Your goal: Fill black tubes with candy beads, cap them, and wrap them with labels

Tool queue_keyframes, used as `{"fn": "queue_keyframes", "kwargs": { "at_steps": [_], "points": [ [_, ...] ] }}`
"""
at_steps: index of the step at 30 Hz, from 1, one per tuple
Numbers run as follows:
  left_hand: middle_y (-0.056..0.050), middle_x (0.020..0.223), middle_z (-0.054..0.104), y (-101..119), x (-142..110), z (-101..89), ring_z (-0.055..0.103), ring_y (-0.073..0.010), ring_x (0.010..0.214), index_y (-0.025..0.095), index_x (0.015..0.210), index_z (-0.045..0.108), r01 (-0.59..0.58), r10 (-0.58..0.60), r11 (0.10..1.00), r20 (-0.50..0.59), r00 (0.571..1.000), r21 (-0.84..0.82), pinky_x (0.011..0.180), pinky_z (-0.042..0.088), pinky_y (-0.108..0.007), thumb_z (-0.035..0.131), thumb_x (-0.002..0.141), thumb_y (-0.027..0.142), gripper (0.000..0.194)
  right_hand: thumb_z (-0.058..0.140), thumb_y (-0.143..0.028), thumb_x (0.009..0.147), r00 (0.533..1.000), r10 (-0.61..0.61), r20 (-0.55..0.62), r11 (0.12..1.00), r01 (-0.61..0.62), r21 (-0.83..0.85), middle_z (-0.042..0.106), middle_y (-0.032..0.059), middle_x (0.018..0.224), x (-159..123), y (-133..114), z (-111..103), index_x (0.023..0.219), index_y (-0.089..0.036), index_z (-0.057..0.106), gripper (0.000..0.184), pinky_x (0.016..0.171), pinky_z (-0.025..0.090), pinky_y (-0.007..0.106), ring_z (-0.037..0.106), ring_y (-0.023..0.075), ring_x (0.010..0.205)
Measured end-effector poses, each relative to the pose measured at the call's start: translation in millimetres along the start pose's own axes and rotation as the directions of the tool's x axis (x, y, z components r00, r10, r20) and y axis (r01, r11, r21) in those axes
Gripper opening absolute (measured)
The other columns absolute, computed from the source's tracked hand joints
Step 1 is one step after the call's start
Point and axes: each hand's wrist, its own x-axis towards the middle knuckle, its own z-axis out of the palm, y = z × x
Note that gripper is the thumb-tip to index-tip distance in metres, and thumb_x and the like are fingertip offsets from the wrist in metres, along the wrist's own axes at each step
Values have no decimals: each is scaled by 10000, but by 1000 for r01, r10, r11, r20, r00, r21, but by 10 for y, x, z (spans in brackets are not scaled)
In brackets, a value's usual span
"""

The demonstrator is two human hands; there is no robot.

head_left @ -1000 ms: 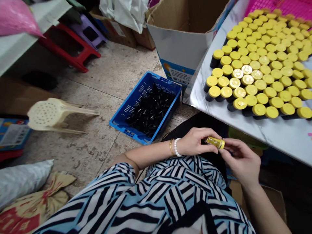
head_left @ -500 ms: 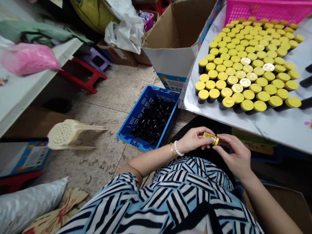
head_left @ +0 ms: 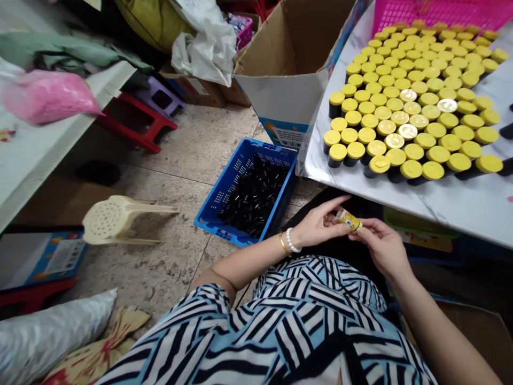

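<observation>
A small cylinder with a yellow printed label [head_left: 349, 220] is held between my two hands above my lap. My left hand [head_left: 324, 223], with a pearl bracelet and a gold bangle at the wrist, pinches its left end, the index finger stretched out past it. The fingertips of my right hand [head_left: 380, 241] close on its right end. Up on the marbled table [head_left: 476, 206], several black cylinders with yellow caps [head_left: 412, 107] stand in tight rows. Below and to the left, a blue crate [head_left: 204, 216] holds several small shiny black pieces [head_left: 256, 198].
Behind the crate stands an open cardboard box [head_left: 288, 99]. A pink basket [head_left: 441, 16] sits at the table's back. On the floor to the left is a cream plastic stool [head_left: 106, 219], with a red stool [head_left: 140, 125] farther back. A bag of pink material [head_left: 52, 96] rests on the left table.
The labelled cylinder has turned so more of its printed side shows. My left index finger has straightened away from it, and my right hand has moved slightly left and its fingers have drawn in.
</observation>
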Motion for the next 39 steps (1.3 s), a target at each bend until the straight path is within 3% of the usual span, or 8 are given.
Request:
{"fn": "queue_keyframes", "kwargs": {
  "at_steps": [4, 10, 17, 21, 26, 31, 34, 39],
  "points": [
    [-74, 909, 687, -28, -12, 17, 603, -108, 661, 89, 1220, 665, 232, -231, 967, 27, 973, -106, 604, 472, -232, 710, 887, 688, 687, 966, -405, 705, 972, -230, -41, 957, 218, -191, 815, 63, 1070, -65, 8, -4, 1074, -216, 816, 441, 965, 674, 358, 790, 182, 907],
    [-102, 1094, 743, 32, 11, -21, 651, -170, 922, 153, 1170, 748, -123, 114, 952, 48, 992, 282, 833, 494, -271, 782, 899, 480, 426, 941, -547, 706, 994, 88, 69, 995, -90, 30, 812, 84, 880, -25, 17, 17, 901, -169, 812, 445, 728, 712, 330, 779, 187, 715],
    [-37, 922, 720, 32, -16, -27, 535, -96, 688, 143, 1189, 724, -6, -32, 968, 147, 989, 252, 653, 413, -220, 753, 916, 528, 473, 962, -490, 699, 990, 111, 89, 993, -114, 28, 810, 82, 917, -23, -65, -42, 931, -168, 808, 426, 732, 712, 324, 771, 171, 703],
    [-56, 960, 705, -10, 24, 73, 598, -111, 746, 137, 1159, 705, 105, -108, 994, 81, 991, 41, 664, 458, -223, 759, 888, 597, 537, 879, -534, 802, 991, 68, 113, 996, -62, -56, 806, 93, 1040, -33, -95, -130, 1069, -180, 795, 451, 790, 716, 353, 791, 192, 822],
    [-29, 863, 671, -77, 91, 138, 611, -103, 720, 106, 1060, 685, 237, -228, 940, 62, 972, -245, 672, 493, -241, 834, 787, 646, 624, 941, -385, 755, 983, -183, 7, 970, 182, -161, 795, 63, 1076, -134, -105, -78, 1145, -209, 752, 468, 940, 682, 328, 779, 167, 928],
    [-44, 910, 708, -70, 110, 140, 633, -121, 834, 104, 984, 721, 132, -140, 953, -10, 990, -273, 801, 498, -270, 941, 700, 529, 557, 923, -480, 759, 1000, 2, -29, 994, -5, -107, 787, 66, 873, -100, -73, 16, 992, -169, 750, 425, 745, 705, 313, 773, 170, 721],
    [-23, 825, 694, -86, 134, 118, 590, -87, 702, 102, 955, 709, 227, -226, 932, 36, 973, -283, 673, 461, -237, 926, 697, 570, 577, 888, -585, 763, 986, 144, 78, 989, -141, -50, 760, 64, 773, 0, -44, -29, 872, -159, 712, 474, 627, 683, 286, 744, 163, 633],
    [7, 710, 680, -149, 110, 123, 525, -60, 489, 144, 1199, 640, 383, -332, 833, 193, 923, -400, 460, 310, -176, 827, 809, 627, 648, 854, -438, 849, 989, -22, 146, 987, 45, -154, 769, 50, 992, 68, -28, -201, 1144, -220, 754, 380, 662, 682, 289, 740, 145, 738]
  ]
}}
